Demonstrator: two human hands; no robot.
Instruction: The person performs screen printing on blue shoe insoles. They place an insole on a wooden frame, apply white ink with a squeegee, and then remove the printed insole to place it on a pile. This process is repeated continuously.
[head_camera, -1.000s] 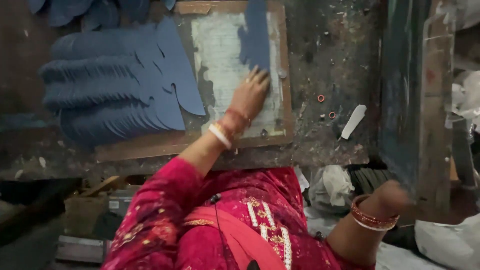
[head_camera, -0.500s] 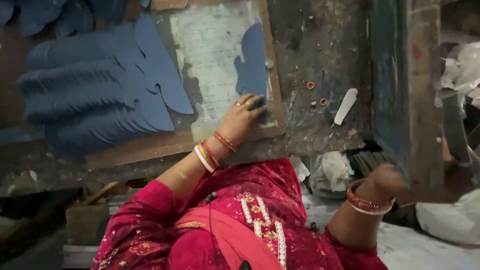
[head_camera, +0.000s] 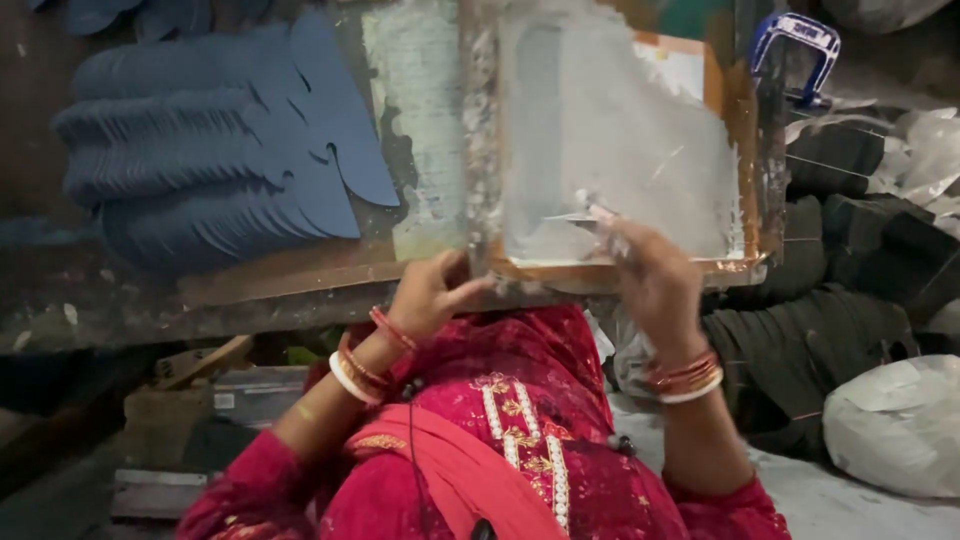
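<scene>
Screen frame (head_camera: 620, 150) lies flat on the counter (head_camera: 120, 310); left hand (head_camera: 430, 295) pinches its near edge, right hand (head_camera: 655, 280) presses a squeegee (head_camera: 590, 215), fingers closed around it.

Blue cut-outs, a clamp and sacks around the work.

On the left of the surface (head_camera: 120, 310) we see a fanned stack of blue cut-out shapes (head_camera: 215, 150), overlapping one another, with a few more blue pieces (head_camera: 130, 12) at the far left edge. At the far right a blue clamp (head_camera: 795, 50) stands upright. To the right lie dark folded bundles (head_camera: 850, 270) and pale plastic sacks (head_camera: 890, 425), one near and others farther back. Near left, below the surface edge, we see wooden scraps (head_camera: 205, 362) and a grey box (head_camera: 255, 395).
</scene>
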